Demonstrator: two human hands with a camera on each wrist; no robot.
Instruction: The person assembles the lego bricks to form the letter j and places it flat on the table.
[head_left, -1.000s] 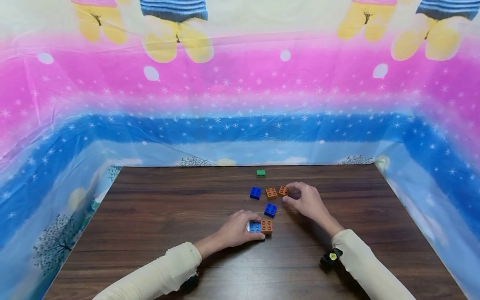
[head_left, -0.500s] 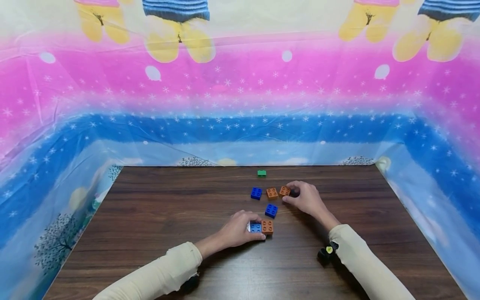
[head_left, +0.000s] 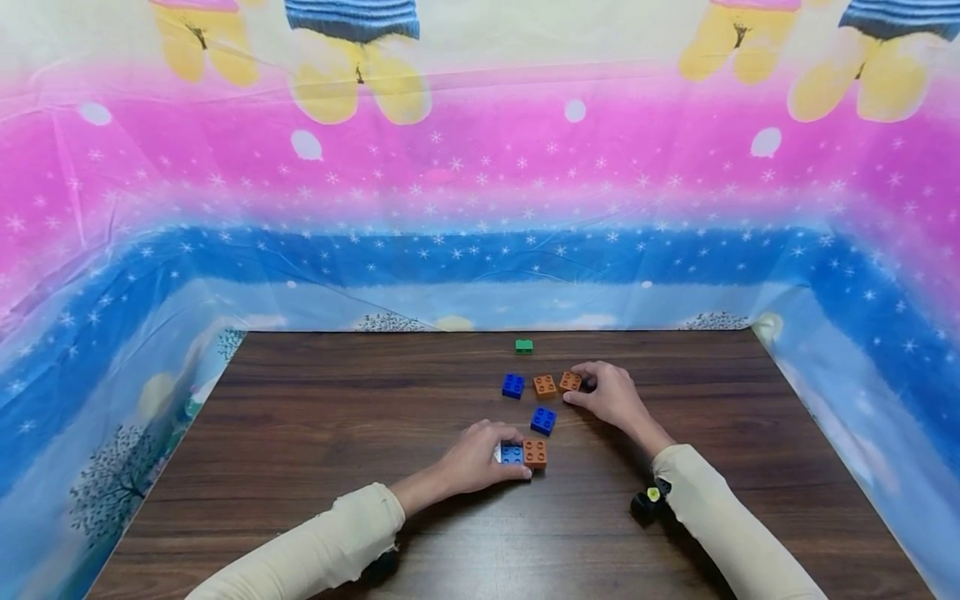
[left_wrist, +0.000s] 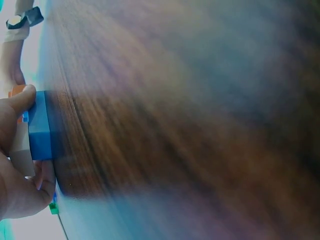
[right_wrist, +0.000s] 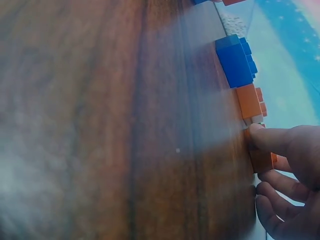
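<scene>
My left hand (head_left: pixel 478 458) grips a small block stack, with thumb and fingers on opposite sides. On top show a light blue brick (head_left: pixel 512 456) and an orange brick (head_left: pixel 535 453) side by side. The left wrist view shows a white brick (left_wrist: pixel 21 152) over a blue brick (left_wrist: pixel 41 127) in that grip. Farther back, my right hand (head_left: pixel 611 393) pinches another orange brick (head_left: pixel 571 382) on the table, its thumb across one side in the right wrist view. Just left of it lies a separate orange brick (head_left: pixel 544 386).
Two dark blue bricks stand loose, one nearer (head_left: pixel 543 421) and one farther back (head_left: pixel 513 386). A green brick (head_left: pixel 523 346) lies near the far edge of the wooden table (head_left: pixel 315 400). A patterned cloth (head_left: pixel 480 250) hangs behind and along the sides.
My right forearm and sleeve have shifted slightly to the left, while the right hand stays at the orange brick. My left hand and the bricks look unmoved.
</scene>
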